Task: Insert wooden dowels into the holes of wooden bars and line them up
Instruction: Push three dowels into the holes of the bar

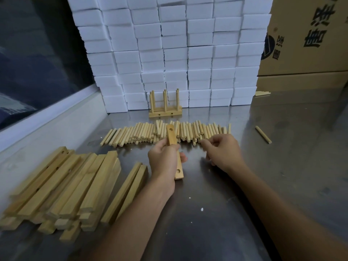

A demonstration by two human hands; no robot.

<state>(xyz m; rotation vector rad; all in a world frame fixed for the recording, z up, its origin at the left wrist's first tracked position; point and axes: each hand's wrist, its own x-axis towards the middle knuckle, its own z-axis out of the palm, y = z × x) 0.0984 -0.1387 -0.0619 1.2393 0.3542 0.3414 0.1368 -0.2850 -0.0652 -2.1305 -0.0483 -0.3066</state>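
Observation:
My left hand [164, 161] grips a wooden bar [172, 135] with round holes near each end, holding it lengthwise above the metal table. My right hand [223, 151] reaches into the near edge of a row of loose wooden dowels [143, 131], fingers curled at a dowel end; whether it holds one is unclear. Behind the row stand finished bars [165, 113] with upright dowels in them. A heap of plain bars [62, 187] lies at the left.
A wall of white foam blocks [175, 49] rises at the back of the steel table [282, 166]. Cardboard boxes [308, 40] stand at the back right. One stray dowel [263, 134] lies to the right. A window ledge [47, 119] borders the left.

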